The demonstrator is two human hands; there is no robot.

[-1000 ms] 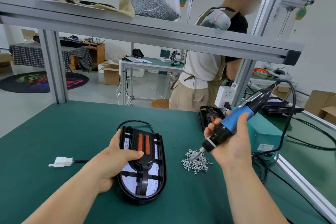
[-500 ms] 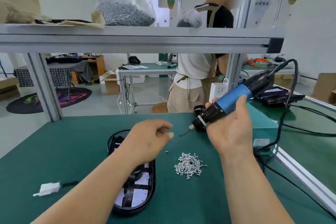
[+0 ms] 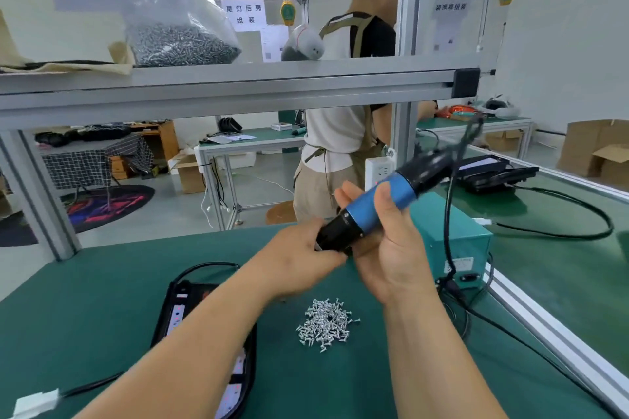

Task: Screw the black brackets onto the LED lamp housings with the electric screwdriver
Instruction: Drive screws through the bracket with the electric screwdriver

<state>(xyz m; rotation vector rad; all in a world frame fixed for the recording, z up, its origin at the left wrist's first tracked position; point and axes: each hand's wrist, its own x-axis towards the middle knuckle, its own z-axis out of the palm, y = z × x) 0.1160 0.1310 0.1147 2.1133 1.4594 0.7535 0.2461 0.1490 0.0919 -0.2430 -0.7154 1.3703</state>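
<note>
While we've got both hands up off the table (image 3: pixel 102 299), the right hand (image 3: pixel 394 248) is wrapped around the electric screwdriver (image 3: pixel 377 204), palm turned toward us, thumb lying over the blue grip and fingers curled behind it. It's tilted, with the black nose end pointing down and left, and the cable end up and right, a bit blurred. Our left hand (image 3: pixel 299 262) is closed around that black nose end, fingers pinched in right where the bit would be, so we can't actually see the bit, or tell if there's a screw on it. The two hands are pretty much touching each other around the tool.

Just below the hands, the loose pile of screws (image 3: pixel 325 323) sits on the green mat. Down and left of the left hand, mostly hidden under our left forearm, is the LED lamp housing (image 3: pixel 180 313), lying flat with a black bracket (image 3: pixel 238 381) on top of it; how it's seated we can't tell from here. Its black wire loops out behind it, and a white connector (image 3: pixel 35 401) lies way off to the lower left.

Right of the right hand, the teal power box (image 3: pixel 456 241) sits at the table edge with the screwdriver's black cable (image 3: pixel 449 214) hanging down in front of it.
</note>
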